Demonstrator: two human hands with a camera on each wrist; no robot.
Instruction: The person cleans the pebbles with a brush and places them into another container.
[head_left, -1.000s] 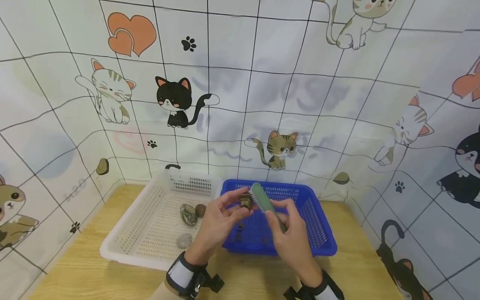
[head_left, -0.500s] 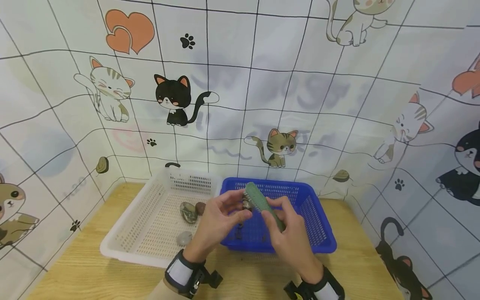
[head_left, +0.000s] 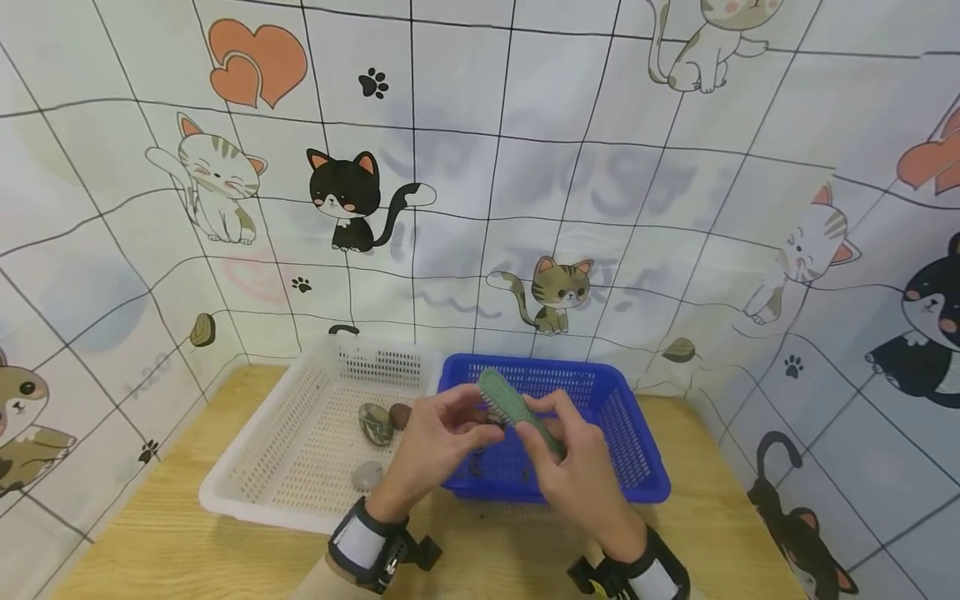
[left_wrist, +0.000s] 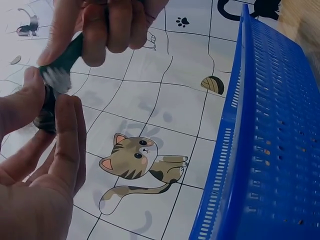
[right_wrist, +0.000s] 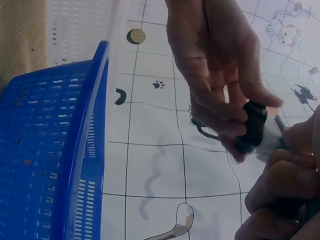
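Note:
My left hand pinches a dark banded stone between thumb and fingers, above the near left part of the blue basket. A green brush with whitish bristles is gripped in my right hand, thumb along its handle. The bristles touch the stone in the left wrist view, where its banded lower end shows below them. From the head view, the brush and fingers hide most of the stone.
A white basket stands left of the blue one on the wooden table. In it lie a green-patterned stone, a reddish-brown stone and a pale grey stone. Small dark bits lie in the blue basket. A cat-printed sheet hangs behind.
The brush has moved left across the stone, from its right side to in front of it, covering more of it. The left hand keeps its hold and has barely moved.

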